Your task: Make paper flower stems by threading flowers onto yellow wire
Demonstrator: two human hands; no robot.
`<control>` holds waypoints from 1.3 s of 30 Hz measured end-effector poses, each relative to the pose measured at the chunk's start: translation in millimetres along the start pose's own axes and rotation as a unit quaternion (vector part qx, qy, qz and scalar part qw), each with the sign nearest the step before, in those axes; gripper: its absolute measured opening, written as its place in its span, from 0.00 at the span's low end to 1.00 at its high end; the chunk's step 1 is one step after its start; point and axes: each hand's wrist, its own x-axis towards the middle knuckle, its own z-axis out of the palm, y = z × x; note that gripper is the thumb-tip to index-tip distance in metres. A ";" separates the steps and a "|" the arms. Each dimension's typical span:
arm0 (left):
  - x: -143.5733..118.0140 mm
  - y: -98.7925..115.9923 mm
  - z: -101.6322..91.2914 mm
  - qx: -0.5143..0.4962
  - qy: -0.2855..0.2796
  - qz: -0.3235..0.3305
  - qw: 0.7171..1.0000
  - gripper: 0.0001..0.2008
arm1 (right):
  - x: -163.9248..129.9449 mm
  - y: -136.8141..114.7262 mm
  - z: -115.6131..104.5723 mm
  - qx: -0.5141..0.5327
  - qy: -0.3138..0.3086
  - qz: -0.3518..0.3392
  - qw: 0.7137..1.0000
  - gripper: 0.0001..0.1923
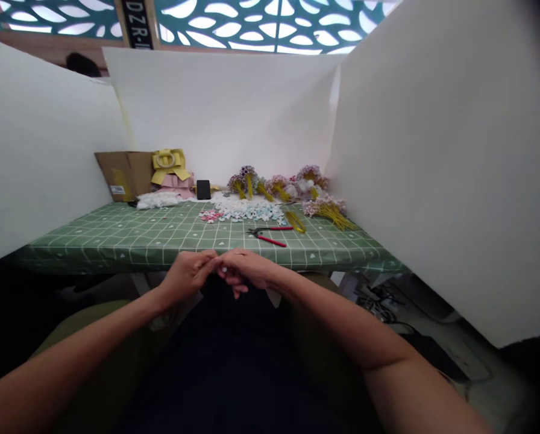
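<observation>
My left hand [189, 272] and my right hand [245, 268] meet just in front of the table's near edge, above my lap. The left hand's thumb and forefinger are pinched against the right hand's fingertips. A tiny pale bit [225, 269] shows at the right hand's fingers, too small to name. On the table beyond the hands lie red-handled pliers [270, 235], their jaws pointing left. Behind them spreads a pile of small white and light-blue pieces [247, 210], with a few pink pieces [210, 215] at its left end.
The table [161, 238] has a green checked cloth. Bunches of artificial flower stems [326, 211] lie at the back right, near a gold wire coil [296, 222]. A cardboard box [125, 175], yellow ribbon bow [168, 163] and black object [204, 189] stand back left. White panels [225, 108] enclose three sides.
</observation>
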 end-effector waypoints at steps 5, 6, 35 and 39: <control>0.8 -24.6 26.4 -0.219 0.056 -0.231 0.946 0.19 | 11.8 24.1 6.4 -0.361 0.256 -0.087 0.893 0.08; -0.3 -22.7 27.9 -0.267 0.062 -0.261 0.926 0.19 | 9.3 22.9 8.5 -0.419 0.272 -0.119 0.858 0.10; 0.6 -4.3 17.1 -0.333 0.078 -0.267 0.901 0.19 | 1.7 13.5 3.7 -0.449 0.263 -0.224 0.824 0.11; -3.0 9.4 17.0 -0.373 0.048 -0.283 0.882 0.18 | -0.7 12.2 4.3 -0.572 0.243 -0.237 0.747 0.11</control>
